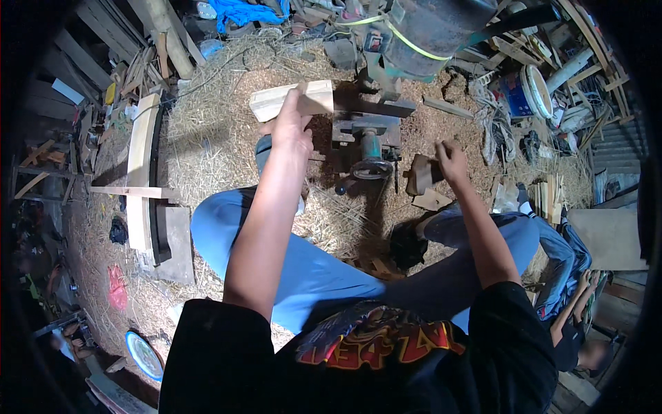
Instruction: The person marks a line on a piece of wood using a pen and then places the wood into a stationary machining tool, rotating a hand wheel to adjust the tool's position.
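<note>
My left hand [288, 131] grips a pale wooden block [269, 102] and holds it up, thumb and fingers on opposite sides. The block is just left of a floor-standing machine with a dark metal bed [376, 127], a green post and a round handwheel [372, 169]. Off to the machine's right, my right hand [452, 164] hangs with curled fingers, and nothing shows in them. Close to that hand is a brown flat piece [422, 174], seemingly apart from it. Shadow hides the machine's lower parts.
Long pale boards [143, 165] stand at the left, crossed by a thin strip [131, 192]. Wood shavings and straw cover the ground. A blue-and-white bucket [534, 93] and scrap wood crowd the back right. Another person [576, 324] sits at the right edge.
</note>
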Motion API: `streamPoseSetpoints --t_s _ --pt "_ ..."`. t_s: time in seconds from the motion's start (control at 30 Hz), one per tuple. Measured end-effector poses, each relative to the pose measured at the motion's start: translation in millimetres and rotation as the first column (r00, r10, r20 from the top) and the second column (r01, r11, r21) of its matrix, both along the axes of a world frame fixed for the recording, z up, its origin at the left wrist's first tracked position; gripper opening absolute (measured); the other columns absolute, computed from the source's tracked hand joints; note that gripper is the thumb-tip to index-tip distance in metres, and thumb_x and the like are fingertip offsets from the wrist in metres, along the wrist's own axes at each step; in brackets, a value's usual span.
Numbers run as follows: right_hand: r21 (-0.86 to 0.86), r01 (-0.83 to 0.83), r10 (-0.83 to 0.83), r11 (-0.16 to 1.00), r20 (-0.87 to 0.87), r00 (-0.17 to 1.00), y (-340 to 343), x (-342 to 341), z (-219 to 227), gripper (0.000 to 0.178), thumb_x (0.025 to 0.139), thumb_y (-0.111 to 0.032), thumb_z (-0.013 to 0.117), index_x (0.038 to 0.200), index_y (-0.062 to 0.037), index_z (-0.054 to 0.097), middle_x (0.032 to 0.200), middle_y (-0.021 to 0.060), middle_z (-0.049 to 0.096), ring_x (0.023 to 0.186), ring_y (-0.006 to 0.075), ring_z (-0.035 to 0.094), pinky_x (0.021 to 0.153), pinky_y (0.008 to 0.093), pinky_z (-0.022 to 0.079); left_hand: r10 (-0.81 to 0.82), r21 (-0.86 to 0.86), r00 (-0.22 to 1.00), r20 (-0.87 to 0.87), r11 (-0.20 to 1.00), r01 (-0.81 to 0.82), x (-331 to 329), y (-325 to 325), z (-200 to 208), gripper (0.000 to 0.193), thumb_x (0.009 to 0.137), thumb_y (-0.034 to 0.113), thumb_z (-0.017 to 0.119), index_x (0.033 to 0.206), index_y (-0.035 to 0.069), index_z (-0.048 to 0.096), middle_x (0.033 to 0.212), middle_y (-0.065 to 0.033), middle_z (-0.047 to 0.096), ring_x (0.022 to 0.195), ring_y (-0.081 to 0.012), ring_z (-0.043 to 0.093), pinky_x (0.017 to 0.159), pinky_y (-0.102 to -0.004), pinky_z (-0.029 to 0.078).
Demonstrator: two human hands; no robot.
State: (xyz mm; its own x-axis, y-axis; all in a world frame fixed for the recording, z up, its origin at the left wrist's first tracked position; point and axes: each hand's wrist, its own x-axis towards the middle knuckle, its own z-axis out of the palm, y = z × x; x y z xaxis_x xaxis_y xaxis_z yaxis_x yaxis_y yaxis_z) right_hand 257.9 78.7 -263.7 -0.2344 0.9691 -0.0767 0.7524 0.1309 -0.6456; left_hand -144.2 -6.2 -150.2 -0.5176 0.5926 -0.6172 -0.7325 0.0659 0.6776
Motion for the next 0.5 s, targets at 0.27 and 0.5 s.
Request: streamPoseSetpoints --t_s 0.27,0.5 --pt "0.043 -0.388 0.365 0.921 0.256 0.895 -82.2 -118.1 27.2 0.041 0.09 -0.043 0.066 0.117 -0.013 0.056 0.074 0.0187 0.07 0.073 0.0422 0.069 0.067 0.0528 0.056 0.058 -0.059 0.998 0.029 0.997 -0.056 11.5 1.2 2.7 0.136 0.066 0.033 0.093 0.148 0.008 -0.013 0.152 -0.0275 0.038 0.14 -0.0475 0.04 0.121 -0.0656 0.013" --pt "-0.06 -0.673 0.651 0.737 0.331 0.683 -119.8 -141.7 30.1 0.048 0.092 -0.043 0.064 0.131 -0.0177 0.051 0.084 0.0201 0.071 0.078 0.0402 0.071 0.067 0.0521 0.055 -0.012 -0.059 0.998 0.065 0.998 0.016 1.3 4.3 -15.1 0.116 0.07 0.039 0.089 0.15 0.013 0.009 0.153 -0.0201 0.04 0.145 -0.0423 0.035 0.122 -0.061 0.012"
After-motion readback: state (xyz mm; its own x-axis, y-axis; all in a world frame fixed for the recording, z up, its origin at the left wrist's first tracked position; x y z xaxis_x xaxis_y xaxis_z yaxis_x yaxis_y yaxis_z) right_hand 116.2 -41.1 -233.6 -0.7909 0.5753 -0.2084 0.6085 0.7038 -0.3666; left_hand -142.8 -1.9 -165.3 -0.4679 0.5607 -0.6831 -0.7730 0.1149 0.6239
